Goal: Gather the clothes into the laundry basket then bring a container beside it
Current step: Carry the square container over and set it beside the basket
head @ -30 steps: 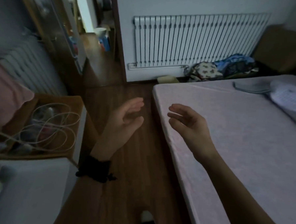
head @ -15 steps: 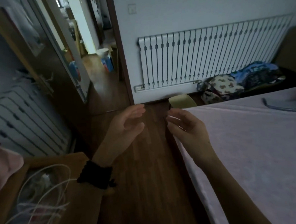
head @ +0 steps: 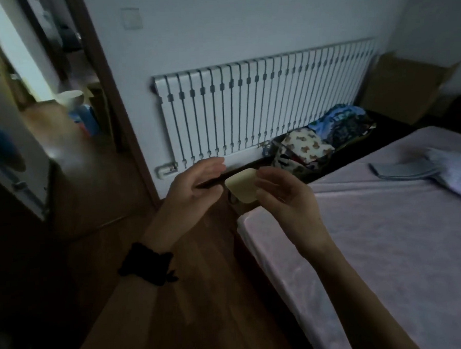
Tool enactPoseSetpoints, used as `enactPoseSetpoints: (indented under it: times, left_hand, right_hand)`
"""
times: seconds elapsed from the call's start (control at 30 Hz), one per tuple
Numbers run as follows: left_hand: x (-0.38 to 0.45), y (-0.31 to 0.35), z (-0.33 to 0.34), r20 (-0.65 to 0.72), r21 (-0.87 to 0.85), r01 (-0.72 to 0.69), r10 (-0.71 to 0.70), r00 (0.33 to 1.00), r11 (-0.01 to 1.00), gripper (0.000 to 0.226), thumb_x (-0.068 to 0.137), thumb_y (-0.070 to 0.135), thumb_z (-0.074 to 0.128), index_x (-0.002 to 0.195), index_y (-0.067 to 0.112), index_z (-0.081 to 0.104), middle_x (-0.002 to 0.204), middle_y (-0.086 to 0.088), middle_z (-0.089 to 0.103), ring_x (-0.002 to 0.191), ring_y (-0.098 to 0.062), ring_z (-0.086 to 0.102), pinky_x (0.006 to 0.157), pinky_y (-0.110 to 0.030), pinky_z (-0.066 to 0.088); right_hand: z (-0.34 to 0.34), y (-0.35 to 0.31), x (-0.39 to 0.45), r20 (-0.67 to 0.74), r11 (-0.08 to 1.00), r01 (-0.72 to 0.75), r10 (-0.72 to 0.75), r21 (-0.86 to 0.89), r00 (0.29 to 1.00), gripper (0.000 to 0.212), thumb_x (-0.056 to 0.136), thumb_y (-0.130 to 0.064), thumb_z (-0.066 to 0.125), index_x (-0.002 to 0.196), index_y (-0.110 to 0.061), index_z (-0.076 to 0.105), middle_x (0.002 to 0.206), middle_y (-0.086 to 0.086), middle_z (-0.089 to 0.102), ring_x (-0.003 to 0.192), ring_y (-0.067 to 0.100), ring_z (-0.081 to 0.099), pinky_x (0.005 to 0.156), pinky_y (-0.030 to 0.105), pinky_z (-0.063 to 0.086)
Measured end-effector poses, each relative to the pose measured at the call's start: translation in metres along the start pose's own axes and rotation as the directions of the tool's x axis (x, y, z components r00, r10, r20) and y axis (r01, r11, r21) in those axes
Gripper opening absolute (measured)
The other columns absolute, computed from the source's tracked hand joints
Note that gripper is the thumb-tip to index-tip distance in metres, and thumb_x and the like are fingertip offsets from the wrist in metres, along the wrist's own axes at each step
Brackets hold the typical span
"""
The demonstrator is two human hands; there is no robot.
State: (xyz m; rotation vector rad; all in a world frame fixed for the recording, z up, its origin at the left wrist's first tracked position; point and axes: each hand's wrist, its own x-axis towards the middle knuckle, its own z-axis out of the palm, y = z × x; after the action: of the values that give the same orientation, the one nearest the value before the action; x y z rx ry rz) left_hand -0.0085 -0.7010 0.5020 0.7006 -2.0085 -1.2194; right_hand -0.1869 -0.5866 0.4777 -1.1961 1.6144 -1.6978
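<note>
1. Both hands are raised in front of the person, palms turned toward each other, with a gap between them.
2. Left hand (head: pixel 195 188) is spread, fingers extended and loosely straight, holding nothing; a black scrunchie (head: pixel 148 264) circles its wrist.
3. Right hand (head: pixel 286 198) has its fingers loosely curled but not closed, and it grips nothing.
4. Between the two hands, farther off on the wooden floor (head: pixel 203 295), stands a pale yellow container (head: pixel 242 185), seen just past the corner of the bed (head: pixel 387 232); neither hand touches it.
5. Beyond the container, along the foot of the bed and under the white radiator (head: pixel 268 105), lies a heap of clothes (head: pixel 318 140): a cream piece with a bear print and blue patterned pieces. Whether they sit inside a basket cannot be told.
6. On the bed's pink cover, near the right edge, lie a grey garment (head: pixel 400 169) and a pale checked one (head: pixel 456 178).
7. At the left an open doorway (head: pixel 68 102) shows a lighter room.
</note>
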Motion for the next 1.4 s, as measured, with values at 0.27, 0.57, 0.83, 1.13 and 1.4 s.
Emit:
enactPoseSetpoints:
  times: [0.27, 0.57, 0.83, 1.13, 1.4]
  left_hand:
    - [0.187, -0.087, -0.038, 0.157, 0.012, 0.003, -0.005, 0.988, 1.0, 0.049, 0.092, 0.011, 0.064, 0.133, 0.037, 0.057, 0.132, 0.015, 0.066, 0.125, 0.006, 0.057, 0.096, -0.02, 0.052]
    - [0.399, -0.182, -0.069, 0.227, 0.178, 0.073, -0.113, 0.967, 0.981, 0.05, 0.092, 0.013, 0.065, 0.139, 0.028, 0.057, 0.128, 0.016, 0.067, 0.122, 0.006, 0.058, 0.103, -0.027, 0.05]
    - [0.565, -0.271, -0.062, 0.411, 0.11, 0.105, -0.142, 0.9, 0.988, 0.047, 0.091, 0.023, 0.062, 0.136, 0.034, 0.058, 0.129, 0.018, 0.067, 0.124, 0.004, 0.058, 0.108, -0.033, 0.047]
    - [0.719, -0.403, -0.025, 0.667, 0.09, 0.176, -0.191, 0.72, 0.98, 0.036, 0.099, 0.022, 0.056, 0.135, 0.029, 0.058, 0.125, 0.009, 0.069, 0.116, -0.006, 0.063, 0.099, -0.031, 0.051]
    - [0.756, -0.599, 0.058, 0.645, 0.361, 0.521, -0.611, 0.46, 0.773, 0.039, 0.094, 0.029, 0.057, 0.133, 0.025, 0.06, 0.125, -0.001, 0.065, 0.108, -0.015, 0.065, 0.081, -0.028, 0.054]
  right_hand:
    - [0.046, 0.055, 0.168, -0.104, 0.996, -0.081, 0.084, 0.029, 0.991, 0.045, 0.079, -0.037, 0.073, 0.123, -0.028, 0.066, 0.116, -0.013, 0.072, 0.109, 0.002, 0.069, 0.075, 0.016, 0.058]
    - [0.085, 0.145, 0.385, -0.176, 0.986, -0.152, 0.162, 0.074, 0.971, 0.035, 0.091, -0.013, 0.066, 0.123, -0.025, 0.064, 0.117, -0.013, 0.069, 0.102, -0.014, 0.065, 0.068, 0.001, 0.05]
    - [0.101, 0.2, 0.52, -0.37, 0.967, -0.253, 0.247, 0.032, 0.896, 0.04, 0.09, -0.016, 0.067, 0.13, -0.022, 0.062, 0.118, -0.014, 0.068, 0.108, -0.007, 0.066, 0.079, 0.009, 0.054]
    - [0.144, 0.302, 0.629, -0.671, 0.875, -0.466, 0.425, 0.132, 0.608, 0.036, 0.088, -0.024, 0.067, 0.123, -0.021, 0.067, 0.117, -0.008, 0.07, 0.107, 0.003, 0.067, 0.095, 0.035, 0.056]
    - [0.163, 0.505, 0.676, -0.528, 0.541, -0.471, 0.831, 0.696, 0.174, 0.028, 0.089, -0.014, 0.064, 0.114, -0.005, 0.069, 0.109, 0.013, 0.073, 0.106, 0.024, 0.07, 0.093, 0.034, 0.057]
